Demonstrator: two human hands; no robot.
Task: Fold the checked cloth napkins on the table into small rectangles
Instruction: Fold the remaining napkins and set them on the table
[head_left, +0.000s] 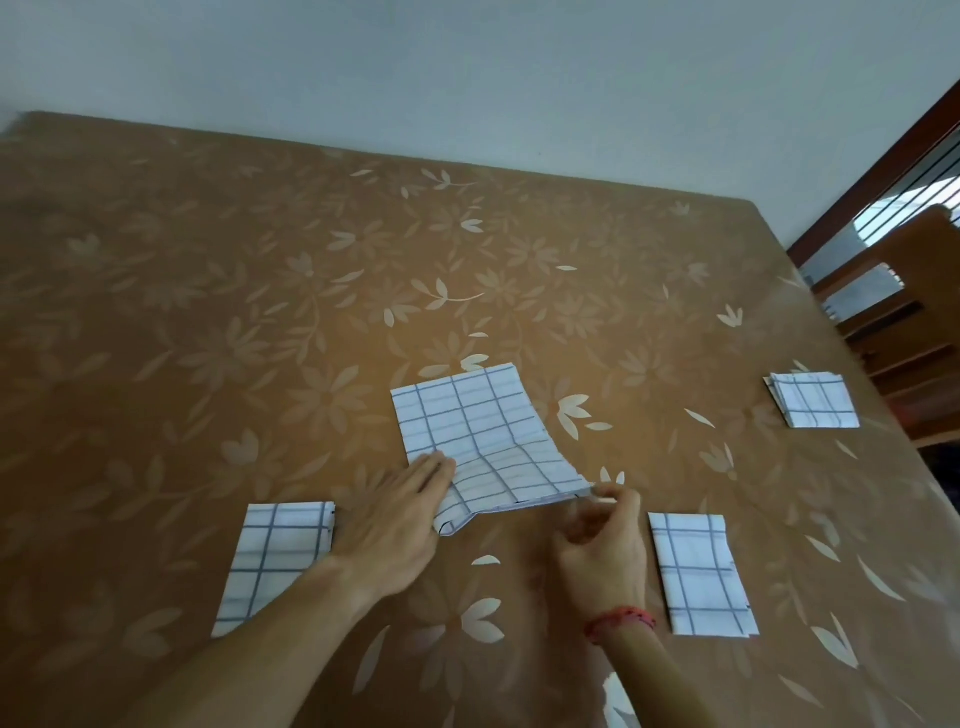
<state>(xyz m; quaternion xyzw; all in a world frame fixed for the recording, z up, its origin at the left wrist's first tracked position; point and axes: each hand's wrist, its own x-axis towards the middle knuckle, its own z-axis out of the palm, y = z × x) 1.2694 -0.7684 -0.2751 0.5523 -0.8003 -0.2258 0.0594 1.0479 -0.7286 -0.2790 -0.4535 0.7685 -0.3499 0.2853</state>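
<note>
Half-folded checked napkin (483, 436) lies mid-table on the brown floral tablecloth (208, 312), just ahead of both hands. Its long axis runs away from the person, with the far end leaning a bit left. Left hand (400, 514) lies flat on the near-left corner, fingers straight and pressing the cloth down. Right hand (602, 540) has curled fingers and pinches the near-right corner, which is raised slightly off the table, so the near edge is rumpled. Red bracelet (621, 621) on the right wrist. Left folded napkin (275, 561) sits beside the left forearm, long axis near-to-far, partly covered by the arm. Right folded napkin (698, 571) sits just right of the right hand, also lengthwise near-to-far. Far-right folded stack (813, 400) sits near the table's right edge, well apart, beside a wooden chair (893, 312).
</note>
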